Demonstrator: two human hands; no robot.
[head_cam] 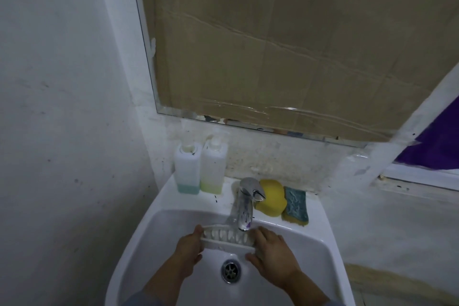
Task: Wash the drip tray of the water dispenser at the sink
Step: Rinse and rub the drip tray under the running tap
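A white slotted drip tray [227, 240] is held over the basin of the white sink [320, 253], just under the spout of the chrome faucet [246, 204]. My left hand [190, 247] grips the tray's left end. My right hand [269, 249] grips its right end, thumb below. The tray is tilted with its grille facing me. Whether water is running from the spout I cannot tell. The drain [231, 271] lies below the tray.
Two clear soap bottles, one with blue liquid [187, 171] and one with green liquid [214, 169], stand at the sink's back left. A yellow sponge [272, 197] and a teal scouring sponge [295, 205] lie behind the faucet on the right. A cardboard-covered mirror [285, 45] hangs above.
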